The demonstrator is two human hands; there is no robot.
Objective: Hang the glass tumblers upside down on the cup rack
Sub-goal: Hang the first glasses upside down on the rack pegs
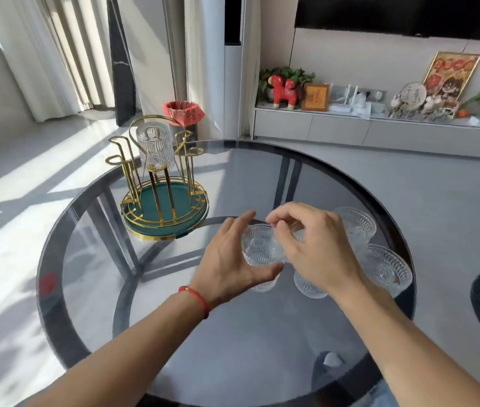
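Tumbler (257,245) between both hands (held aloft)

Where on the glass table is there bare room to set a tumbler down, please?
Bare glass lies between the cup rack and the table's left rim, and across the near half beneath both forearms. It is crowded right of centre, where the loose tumblers cluster around both hands.

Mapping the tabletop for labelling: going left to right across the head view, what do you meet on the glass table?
Cup rack with one tumbler hung → left hand → held tumbler → right hand → rightmost tumbler.
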